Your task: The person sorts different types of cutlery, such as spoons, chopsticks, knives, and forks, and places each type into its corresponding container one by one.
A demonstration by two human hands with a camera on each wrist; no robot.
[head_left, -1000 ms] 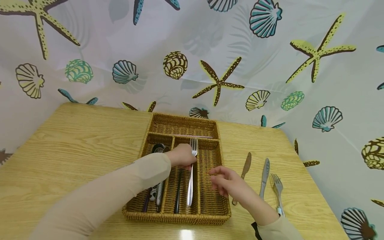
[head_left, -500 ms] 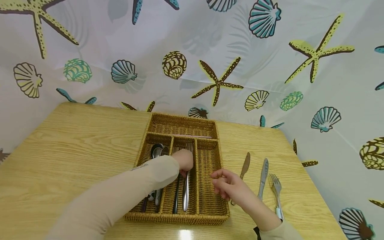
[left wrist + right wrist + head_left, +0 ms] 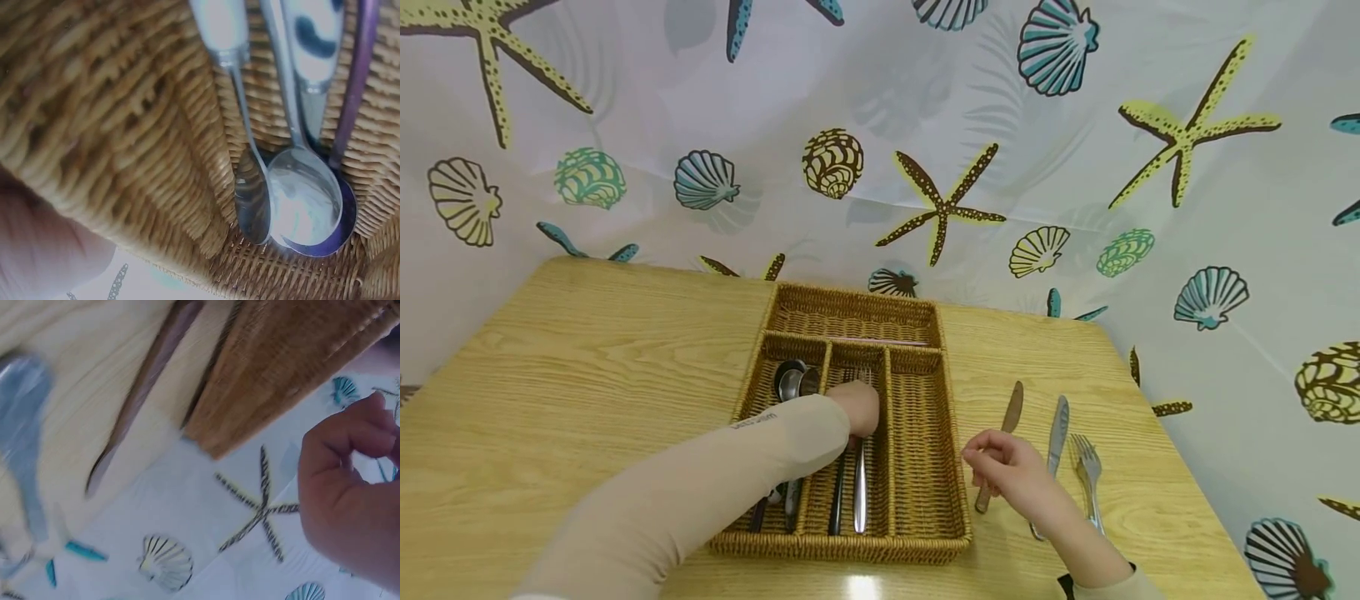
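Note:
In the head view my left hand (image 3: pixel 859 407) reaches into the middle compartment of a wicker cutlery tray (image 3: pixel 925 546) and holds a silver fork (image 3: pixel 861 500) there. Its fingertips are hidden behind the back of the hand. The fork lies lengthwise, handle toward me, beside a dark-handled utensil (image 3: pixel 837 500). Only part of the left hand (image 3: pixel 50 250) shows in the left wrist view, past the wicker wall. My right hand (image 3: pixel 1011 471) hovers right of the tray, fingers loosely curled and holding nothing. It overlaps a brownish knife (image 3: pixel 1012 408) in the head view.
Several spoons (image 3: pixel 306 200) fill the left compartment, bowls toward the back. A thin pinkish stick (image 3: pixel 880 341) lies in the rear compartment. Right of the tray are a grey knife (image 3: pixel 1058 429) and a fork (image 3: pixel 1086 458) on the wooden table (image 3: pixel 625 350). A seashell-patterned cloth (image 3: pixel 760 108) rises behind.
My left hand has lowered the silver fork into the middle compartment, moving slightly left and toward me. My right hand has drawn right, from over the tray's right side to beside it.

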